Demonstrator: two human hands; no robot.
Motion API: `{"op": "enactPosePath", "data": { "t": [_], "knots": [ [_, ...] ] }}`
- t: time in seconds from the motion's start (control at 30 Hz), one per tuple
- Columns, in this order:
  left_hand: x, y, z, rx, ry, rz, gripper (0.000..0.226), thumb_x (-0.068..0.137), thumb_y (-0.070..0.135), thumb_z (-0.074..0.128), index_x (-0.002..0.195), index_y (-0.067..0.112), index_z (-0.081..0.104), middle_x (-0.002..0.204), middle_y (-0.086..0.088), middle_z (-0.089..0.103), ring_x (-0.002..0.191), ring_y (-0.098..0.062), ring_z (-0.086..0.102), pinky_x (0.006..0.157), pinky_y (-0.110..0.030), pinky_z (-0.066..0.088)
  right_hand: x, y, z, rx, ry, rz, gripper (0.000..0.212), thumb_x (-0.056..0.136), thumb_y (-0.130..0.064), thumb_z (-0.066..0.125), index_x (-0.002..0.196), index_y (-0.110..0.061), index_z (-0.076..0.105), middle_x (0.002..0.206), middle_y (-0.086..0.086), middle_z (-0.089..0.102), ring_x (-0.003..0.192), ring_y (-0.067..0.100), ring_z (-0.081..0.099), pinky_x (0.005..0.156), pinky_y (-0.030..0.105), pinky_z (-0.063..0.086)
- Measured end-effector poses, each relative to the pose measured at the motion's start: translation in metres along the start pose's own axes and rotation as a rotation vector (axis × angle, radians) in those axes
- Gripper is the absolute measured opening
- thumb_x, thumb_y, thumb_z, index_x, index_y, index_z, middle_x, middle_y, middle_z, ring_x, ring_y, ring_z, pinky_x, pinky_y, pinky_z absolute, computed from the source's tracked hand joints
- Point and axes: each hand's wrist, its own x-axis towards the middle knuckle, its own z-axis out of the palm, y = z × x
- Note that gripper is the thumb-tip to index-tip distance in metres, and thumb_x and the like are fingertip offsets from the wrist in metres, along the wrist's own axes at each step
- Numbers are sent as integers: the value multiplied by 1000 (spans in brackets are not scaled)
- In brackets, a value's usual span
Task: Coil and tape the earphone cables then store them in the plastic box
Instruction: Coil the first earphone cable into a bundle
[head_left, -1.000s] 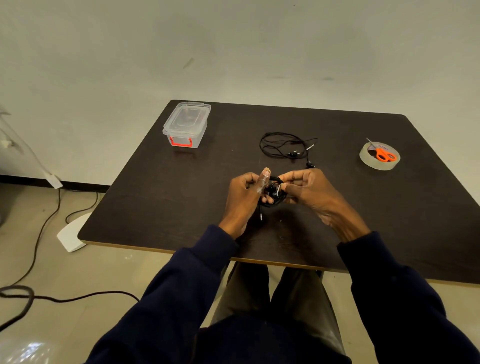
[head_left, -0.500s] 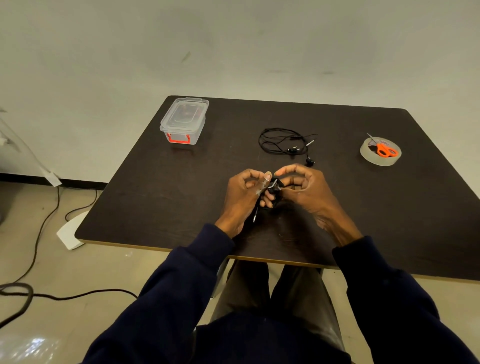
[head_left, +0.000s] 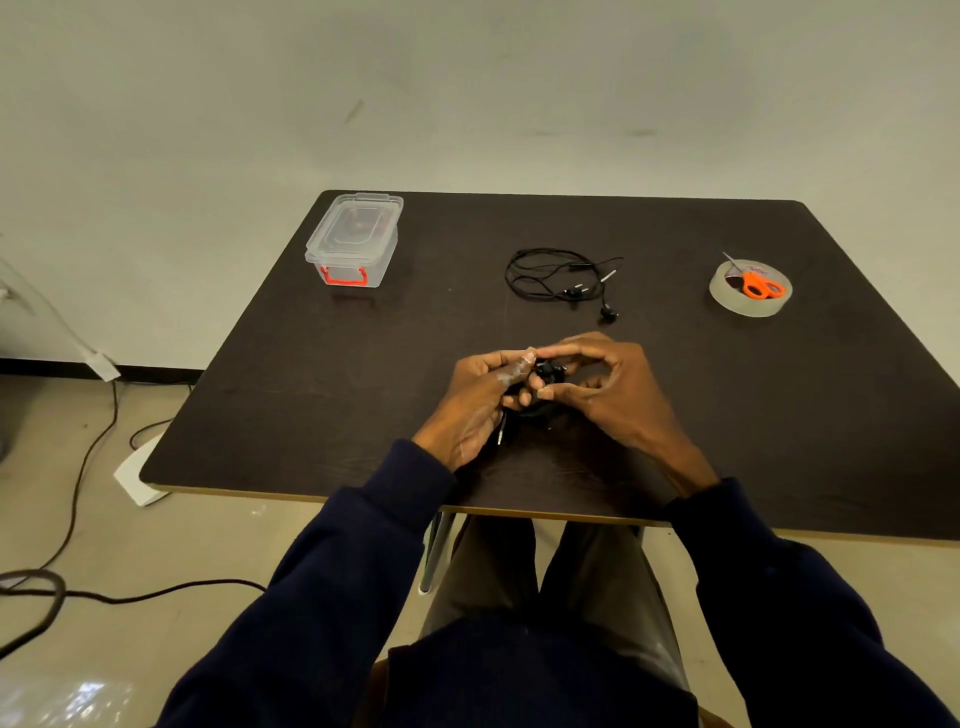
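Even, soft indoor light; sharp focus
Glare patch on floor (head_left: 62, 701) lower left; wide-angle bending at edges; faint shadows

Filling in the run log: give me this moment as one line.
left hand + right hand: pinching coiled earphones, tape strip on | second earphones: loose | box: lidded | scissors: on tape roll

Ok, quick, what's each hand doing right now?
Left hand: closed on the coiled earphone cable, a strip of clear tape on its thumb.
Right hand: closed, pinching the same cable coil from the other side.
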Motion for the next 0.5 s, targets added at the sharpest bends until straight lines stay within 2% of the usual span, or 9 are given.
{"op": "enactPosePath", "data": {
  "t": [0.1, 0.23, 0.33, 0.43, 0.5],
  "knots": [
    [0, -2, -1, 3, -5, -23, 15, 103, 7, 58, 109, 2, 71, 71, -5, 69, 54, -7, 58, 44, -12, 42, 3, 1, -1, -20, 19, -15, 42, 68, -13, 93, 106, -22, 79, 107, -1, 67, 91, 20, 70, 82, 44, 62],
    [-2, -4, -4, 57, -5, -32, 20, 104, 5, 55, 115, -1, 70, 73, -6, 68, 56, -8, 56, 44, -13, 41, 8, 4, -8, -71, -33, -29, 28, 75, -15, 89, 101, -17, 80, 99, -2, 74, 88, 12, 73, 82, 38, 63],
    [-4, -4, -8, 138, 12, -10, 21, 105, 9, 56, 116, 0, 71, 72, -4, 69, 54, -7, 55, 44, -13, 41, 11, 9, -13, 89, -100, 64, 16, 88, -9, 78, 103, -13, 78, 94, 3, 78, 81, 19, 76, 79, 36, 64],
    [-5, -3, -9, 238, 23, 10, 18, 104, 9, 57, 109, 6, 73, 71, -4, 70, 52, -6, 55, 44, -13, 41, 11, 13, -14, 195, -136, 130, 25, 93, 4, 65, 110, -11, 76, 95, 7, 78, 82, 21, 76, 81, 30, 62],
    [-5, -4, -8, 267, 23, 18, 16, 104, 9, 57, 107, 7, 74, 72, -5, 71, 51, -7, 56, 44, -14, 41, 11, 11, -11, 223, -121, 142, 32, 90, 10, 60, 107, -11, 78, 93, 6, 78, 78, 18, 74, 76, 26, 60]
  ]
}}
